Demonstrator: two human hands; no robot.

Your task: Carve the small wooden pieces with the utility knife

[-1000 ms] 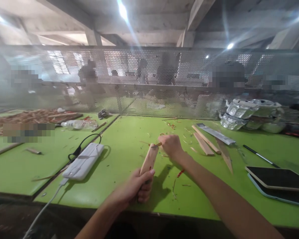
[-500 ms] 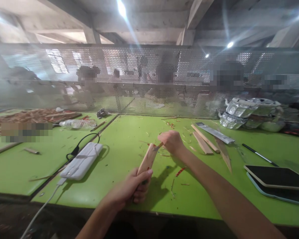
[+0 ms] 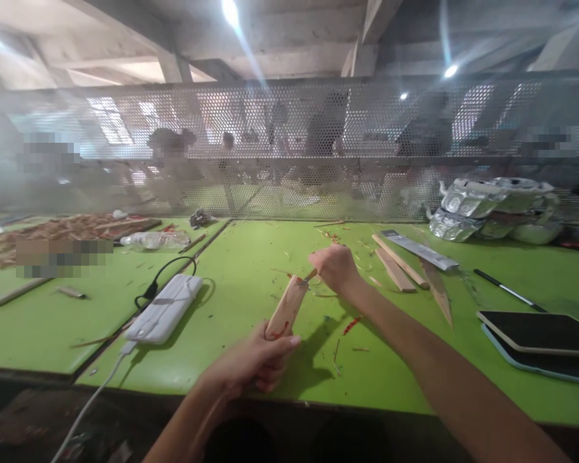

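Note:
My left hand [image 3: 255, 363] is wrapped round the near end of a flat wooden piece [image 3: 287, 308] that tilts up and away over the green table [image 3: 251, 270]. Red marks show on the wood near my thumb and at its far tip. My right hand [image 3: 334, 267] is closed in a fist on a small tool [image 3: 309, 276] whose tip touches the far end of the wood. Thin shavings and red scraps lie on the table around both hands.
A white power bank [image 3: 165, 309] with a cable lies to the left. Wooden sticks [image 3: 398, 262], a pointed slat [image 3: 438, 291], a pen [image 3: 507, 290] and two dark tablets [image 3: 540, 329] lie to the right. Foil trays [image 3: 492, 207] and a perforated metal screen [image 3: 289, 148] stand behind; people sit beyond it.
The wooden piece has turned slightly in my left hand, showing a red mark near the thumb. My right hand with the tool has shifted a little up and away along the tip.

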